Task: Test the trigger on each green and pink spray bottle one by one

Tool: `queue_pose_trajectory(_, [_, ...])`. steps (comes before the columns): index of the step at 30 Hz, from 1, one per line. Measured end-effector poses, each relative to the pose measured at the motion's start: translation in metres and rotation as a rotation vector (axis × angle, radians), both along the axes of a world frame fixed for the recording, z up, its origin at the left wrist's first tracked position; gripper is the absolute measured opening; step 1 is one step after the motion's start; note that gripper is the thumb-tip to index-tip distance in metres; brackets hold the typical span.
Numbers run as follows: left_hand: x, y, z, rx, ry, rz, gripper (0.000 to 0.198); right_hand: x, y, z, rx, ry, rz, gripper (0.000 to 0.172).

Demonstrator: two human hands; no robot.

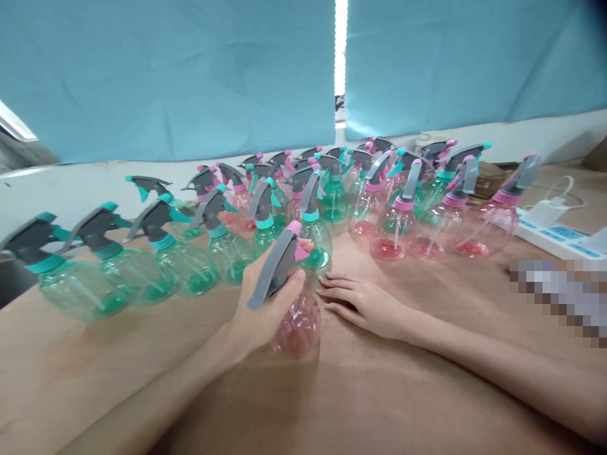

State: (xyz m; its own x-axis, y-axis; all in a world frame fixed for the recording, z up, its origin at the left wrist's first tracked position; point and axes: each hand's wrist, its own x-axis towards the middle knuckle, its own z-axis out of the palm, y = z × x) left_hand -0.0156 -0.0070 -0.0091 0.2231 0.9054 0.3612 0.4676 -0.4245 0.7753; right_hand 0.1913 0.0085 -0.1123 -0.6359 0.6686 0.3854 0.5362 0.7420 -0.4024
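My left hand [265,291] is wrapped round the neck of a pink spray bottle [300,325], just below its grey trigger head with a pink nozzle. The bottle is round and see-through, and it tilts slightly. My right hand [363,303] lies low on the table beside it, fingers stretched out toward the bottle, holding nothing. Right behind the held bottle stands a green spray bottle [315,240] with a turquoise collar. Whether my right fingertips touch the pink bottle cannot be made out.
Green spray bottles [187,268] line the left side of the wooden table [227,404]. Pink spray bottles [439,230] stand at the right, with mixed colours behind. A white power strip [554,234] with a plugged-in charger lies far right, near a pixelated patch. Blue curtains [190,76] hang behind.
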Motion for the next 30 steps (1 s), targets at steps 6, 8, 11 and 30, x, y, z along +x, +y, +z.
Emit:
queue_pose_trajectory(6, [0.000, 0.000, -0.001, -0.026, 0.007, -0.023, 0.036, 0.000, 0.000, 0.000, -0.010, 0.007, 0.009, 0.035])
queue_pose_trajectory(8, [0.000, 0.000, 0.000, -0.017, 0.014, -0.025, 0.034, 0.000, 0.000, 0.001, -0.009, 0.003, 0.012, 0.035])
queue_pose_trajectory(11, [-0.002, 0.000, -0.001, -0.027, 0.025, -0.008, 0.028, 0.000, 0.000, 0.001, -0.002, -0.005, 0.007, 0.035])
queue_pose_trajectory(30, [-0.007, 0.003, -0.006, 0.023, -0.104, -0.120, 0.008, 0.001, 0.000, 0.000, 0.003, -0.042, 0.008, 0.036])
